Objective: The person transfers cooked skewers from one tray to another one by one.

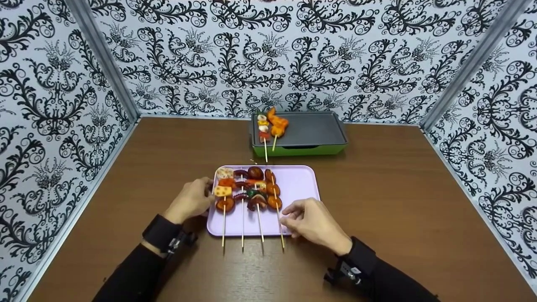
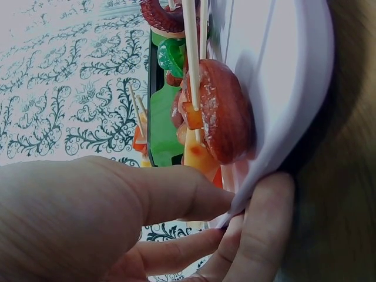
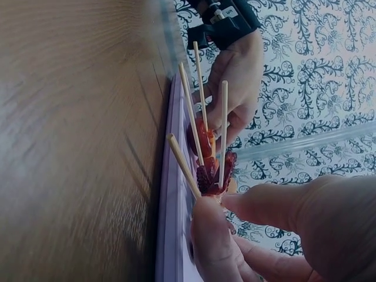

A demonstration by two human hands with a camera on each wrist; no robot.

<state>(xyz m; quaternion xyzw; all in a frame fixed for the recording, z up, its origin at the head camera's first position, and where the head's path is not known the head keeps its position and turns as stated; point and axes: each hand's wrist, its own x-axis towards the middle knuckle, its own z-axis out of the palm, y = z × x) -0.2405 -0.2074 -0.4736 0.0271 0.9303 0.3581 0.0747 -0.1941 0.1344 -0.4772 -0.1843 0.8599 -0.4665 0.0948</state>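
Observation:
A light purple tray (image 1: 298,182) holds several food skewers side by side, their bare sticks jutting past its near edge. My left hand (image 1: 192,200) grips the tray's left rim, thumb over the edge and fingers beneath, as the left wrist view shows. At the near right of the tray is my right hand (image 1: 314,223), its thumb and forefinger pinching the stick of the rightmost skewer (image 1: 273,189), which carries round brown pieces. The leftmost skewer (image 1: 222,191), with a yellow spotted piece, lies close to my left fingers.
Behind the tray stands a green grill (image 1: 302,150) with a dark grey plate (image 1: 316,128). On its left side lie a vegetable skewer (image 1: 263,129) and an orange meat skewer (image 1: 277,125). Patterned walls (image 1: 272,54) border the brown table (image 1: 386,180) at the back and sides.

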